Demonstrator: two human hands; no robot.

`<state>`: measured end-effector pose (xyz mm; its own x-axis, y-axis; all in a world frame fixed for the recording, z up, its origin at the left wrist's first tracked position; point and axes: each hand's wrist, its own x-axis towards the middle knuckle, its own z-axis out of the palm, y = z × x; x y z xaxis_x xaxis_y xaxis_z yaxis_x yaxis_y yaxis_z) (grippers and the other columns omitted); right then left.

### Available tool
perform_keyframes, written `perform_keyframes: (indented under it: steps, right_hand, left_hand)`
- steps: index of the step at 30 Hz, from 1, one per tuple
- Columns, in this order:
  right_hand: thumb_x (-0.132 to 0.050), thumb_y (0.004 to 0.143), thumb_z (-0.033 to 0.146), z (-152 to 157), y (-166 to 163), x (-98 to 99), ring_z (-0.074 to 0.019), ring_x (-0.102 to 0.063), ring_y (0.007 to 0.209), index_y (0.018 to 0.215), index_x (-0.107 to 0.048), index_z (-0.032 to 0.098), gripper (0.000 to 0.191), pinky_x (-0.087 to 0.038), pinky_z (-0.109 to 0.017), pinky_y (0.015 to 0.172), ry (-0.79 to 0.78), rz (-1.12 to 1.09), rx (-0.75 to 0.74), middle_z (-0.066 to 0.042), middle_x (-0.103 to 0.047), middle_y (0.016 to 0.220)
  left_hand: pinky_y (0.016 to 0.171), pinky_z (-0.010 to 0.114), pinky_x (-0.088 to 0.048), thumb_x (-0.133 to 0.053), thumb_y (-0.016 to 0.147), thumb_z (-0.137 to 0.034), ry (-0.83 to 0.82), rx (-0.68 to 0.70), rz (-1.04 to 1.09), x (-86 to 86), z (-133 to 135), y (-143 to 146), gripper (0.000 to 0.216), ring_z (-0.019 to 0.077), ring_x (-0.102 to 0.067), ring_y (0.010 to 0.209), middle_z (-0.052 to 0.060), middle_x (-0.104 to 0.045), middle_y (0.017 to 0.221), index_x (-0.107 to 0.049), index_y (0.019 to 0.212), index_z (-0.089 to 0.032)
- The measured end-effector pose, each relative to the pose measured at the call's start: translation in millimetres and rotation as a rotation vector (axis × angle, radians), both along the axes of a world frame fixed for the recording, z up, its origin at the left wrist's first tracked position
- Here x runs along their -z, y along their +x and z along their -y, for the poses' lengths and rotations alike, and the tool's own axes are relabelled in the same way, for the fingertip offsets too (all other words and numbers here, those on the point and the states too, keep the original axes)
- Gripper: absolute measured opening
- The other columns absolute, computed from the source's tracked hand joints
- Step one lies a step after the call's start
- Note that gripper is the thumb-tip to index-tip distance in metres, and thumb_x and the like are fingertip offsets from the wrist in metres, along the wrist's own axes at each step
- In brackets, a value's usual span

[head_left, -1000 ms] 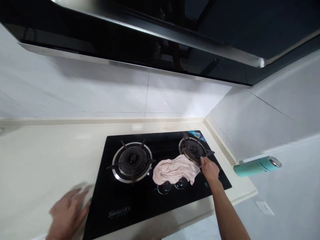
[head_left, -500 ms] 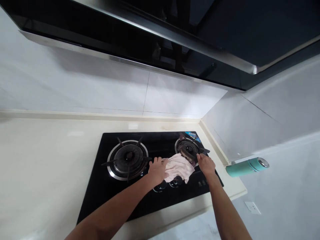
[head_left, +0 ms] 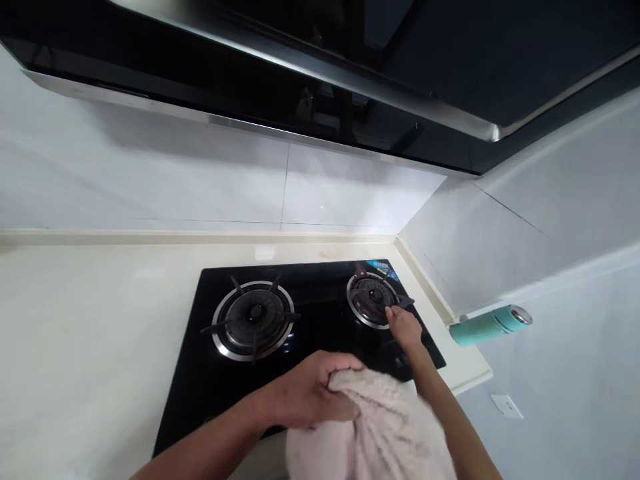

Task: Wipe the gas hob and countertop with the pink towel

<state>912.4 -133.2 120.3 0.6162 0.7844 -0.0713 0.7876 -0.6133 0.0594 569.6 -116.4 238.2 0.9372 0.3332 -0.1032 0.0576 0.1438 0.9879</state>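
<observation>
My left hand point(head_left: 320, 390) is closed around a bunched pale pink cloth point(head_left: 390, 427), held up in front of the stove's near edge; the cloth hangs in folds and hides part of the stove front. At the right burner point(head_left: 375, 293), my right hand point(head_left: 405, 327) has its fingers pinched at the front right of the dark pan support point(head_left: 360, 308), which lies round the burner head. Its fingertips partly cover the spot they grip. Both burners sit in a black glass gas stove point(head_left: 320, 293).
The left burner point(head_left: 255, 313) carries its own pronged support. A teal flask point(head_left: 487, 325) stands on the cream counter point(head_left: 90, 333) right of the stove. Low overhead is a black range hood point(head_left: 240, 93). A socket point(head_left: 507, 405) is on the right wall.
My left hand has lifted the cloth off the stove and brought it closer to me. The right burner's pan support, tilted before, now lies flatter, with my right hand still at it.
</observation>
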Motion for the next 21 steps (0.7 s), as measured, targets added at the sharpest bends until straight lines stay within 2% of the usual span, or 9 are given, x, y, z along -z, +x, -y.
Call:
perform_keyframes:
  steps: [3,7,12,15,17,18,20,21]
  right_hand:
    - [-0.037,0.113,0.041,5,-15,11.3,-0.0240,-0.077,0.098,0.111,-0.075,0.020,0.043,-0.051,-0.031,0.082,-0.003,0.001,0.045,-0.014,-0.080,0.104]
    - [-0.034,0.113,0.040,11,-27,19.7,-0.0241,-0.078,0.095,0.113,-0.074,0.019,0.045,-0.052,-0.031,0.080,0.004,-0.006,0.083,-0.015,-0.079,0.102]
    - [-0.036,0.113,0.042,11,-29,11.9,-0.0266,-0.077,0.100,0.116,-0.073,0.019,0.044,-0.053,-0.034,0.085,0.039,-0.080,0.124,-0.016,-0.079,0.105]
    - [-0.036,0.111,0.046,23,-35,-1.1,-0.0305,-0.075,0.106,0.132,-0.067,0.017,0.047,-0.054,-0.041,0.090,0.142,-0.172,0.180,-0.020,-0.076,0.119]
    - [-0.031,0.110,0.055,46,-51,-9.0,-0.0311,-0.075,0.105,0.146,-0.057,0.017,0.058,-0.056,-0.043,0.089,0.271,-0.355,0.168,-0.020,-0.074,0.125]
    - [-0.028,0.108,0.062,62,-63,-11.6,-0.0308,-0.075,0.102,0.152,-0.051,0.018,0.066,-0.058,-0.044,0.087,0.326,-0.531,0.125,-0.019,-0.073,0.124]
    - [-0.026,0.100,0.081,94,-99,-13.2,-0.0306,-0.075,0.099,0.161,-0.041,0.025,0.084,-0.060,-0.046,0.084,0.394,-1.025,-0.045,-0.016,-0.074,0.121]
    - [-0.032,0.094,0.089,108,-120,-12.6,-0.0315,-0.074,0.108,0.164,-0.036,0.029,0.093,-0.060,-0.048,0.090,0.395,-1.260,-0.156,-0.015,-0.072,0.128]
  left_hand:
    - [0.074,0.027,-0.043,-0.073,0.071,-0.024,-0.191,-0.079,0.012,18.7,13,-27,0.034,0.0143,-0.056,0.080,-0.002,-0.067,0.088,-0.076,0.105,-0.021]
    - [0.068,0.025,-0.037,-0.075,0.065,-0.024,-0.352,-0.234,0.012,47.0,22,-37,0.035,0.0110,-0.047,0.071,-0.004,-0.059,0.078,-0.074,0.100,-0.019]
    - [0.063,0.026,-0.033,-0.074,0.062,-0.020,-0.315,-0.250,-0.037,53.5,27,-36,0.033,0.0105,-0.041,0.067,-0.005,-0.052,0.073,-0.070,0.094,-0.018]
    - [0.063,0.026,-0.034,-0.071,0.061,-0.018,-0.264,-0.263,-0.060,52.8,30,-36,0.031,0.0105,-0.041,0.068,-0.006,-0.050,0.073,-0.068,0.092,-0.019]
    - [0.065,0.027,-0.037,-0.071,0.061,-0.018,-0.266,-0.282,-0.053,55.3,31,-37,0.030,0.0111,-0.044,0.070,-0.005,-0.053,0.077,-0.068,0.091,-0.019]
    - [0.066,0.027,-0.038,-0.072,0.062,-0.019,-0.279,-0.303,-0.051,57.6,31,-36,0.030,0.0116,-0.046,0.071,-0.005,-0.056,0.078,-0.068,0.092,-0.019]
    - [0.068,0.028,-0.041,-0.075,0.065,-0.023,-0.307,-0.364,-0.040,62.8,31,-34,0.031,0.0132,-0.050,0.073,-0.003,-0.060,0.081,-0.068,0.095,-0.019]
    - [0.070,0.029,-0.043,-0.076,0.067,-0.026,-0.317,-0.403,-0.026,65.2,31,-31,0.034,0.0146,-0.053,0.075,-0.002,-0.062,0.083,-0.069,0.099,-0.019]
